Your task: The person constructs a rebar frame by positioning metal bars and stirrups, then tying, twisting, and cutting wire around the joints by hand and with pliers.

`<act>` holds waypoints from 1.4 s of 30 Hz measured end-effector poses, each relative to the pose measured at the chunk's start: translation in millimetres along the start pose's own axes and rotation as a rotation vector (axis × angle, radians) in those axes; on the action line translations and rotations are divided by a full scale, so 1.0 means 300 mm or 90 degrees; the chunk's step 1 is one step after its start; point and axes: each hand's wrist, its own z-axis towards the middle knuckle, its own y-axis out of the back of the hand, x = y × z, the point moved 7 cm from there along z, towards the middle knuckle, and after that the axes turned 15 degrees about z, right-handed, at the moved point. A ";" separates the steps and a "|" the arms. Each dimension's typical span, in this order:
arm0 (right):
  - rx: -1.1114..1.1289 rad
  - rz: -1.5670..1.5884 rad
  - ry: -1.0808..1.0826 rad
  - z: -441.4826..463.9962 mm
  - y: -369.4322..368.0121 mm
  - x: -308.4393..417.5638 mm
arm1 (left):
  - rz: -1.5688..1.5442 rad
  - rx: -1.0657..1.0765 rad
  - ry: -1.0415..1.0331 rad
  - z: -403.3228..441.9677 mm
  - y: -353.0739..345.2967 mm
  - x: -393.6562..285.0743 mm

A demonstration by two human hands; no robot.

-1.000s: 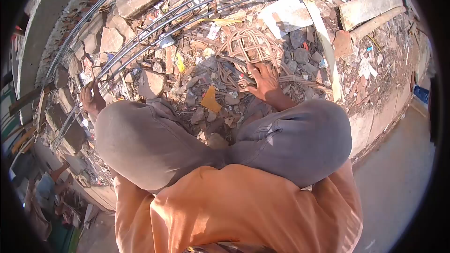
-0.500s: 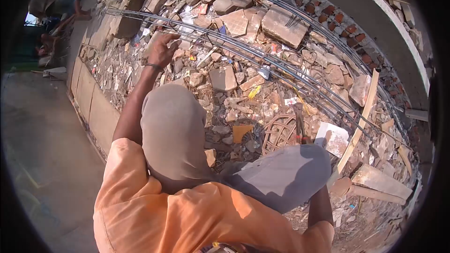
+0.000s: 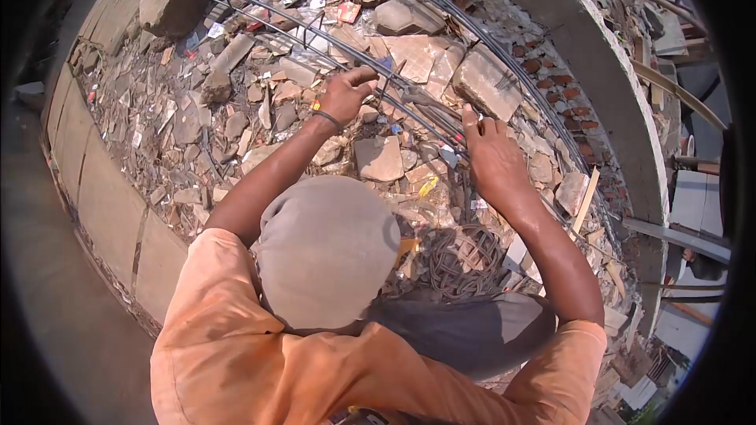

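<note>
A bundle of thin steel rebars (image 3: 285, 25) with cross ties runs slantwise over the rubble ahead of me. My left hand (image 3: 345, 97) is at the bars, its fingers curled over one of them. Closed round the handles of dark metal pincers (image 3: 425, 101) is my right hand (image 3: 493, 153); a bit of red shows on a handle. The jaws reach the rebars just right of my left hand. Whether they bite on a tie wire is too small to tell. My bent knees (image 3: 327, 252) are below the hands.
Broken concrete, stones and brick pieces (image 3: 379, 159) cover the ground. A coil of dark rope-like strands (image 3: 465, 264) lies before my knees. More long rebars (image 3: 492, 47) curve along a brick-and-concrete wall (image 3: 587, 39). A wooden strip (image 3: 587, 201) stands at right, a low concrete edge (image 3: 118, 212) at left.
My left hand has come right and down onto the rebars. The right hand has risen from behind my knee, bringing the pincers up to the bars. The view has shifted to the right.
</note>
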 end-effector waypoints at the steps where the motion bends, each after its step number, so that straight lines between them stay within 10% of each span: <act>1: -0.026 -0.037 0.001 0.027 -0.004 0.026 | -0.054 0.014 0.020 0.004 -0.006 0.002; 6: -0.075 -0.149 -0.030 0.090 -0.035 0.111 | -0.359 0.106 0.117 0.064 -0.087 0.057; 35: -0.021 -0.297 -0.196 0.162 0.038 0.161 | -0.291 0.093 0.074 0.120 -0.136 0.064; 42: 0.035 -0.272 0.045 0.341 0.159 0.086 | -0.294 0.063 0.067 0.113 -0.143 0.091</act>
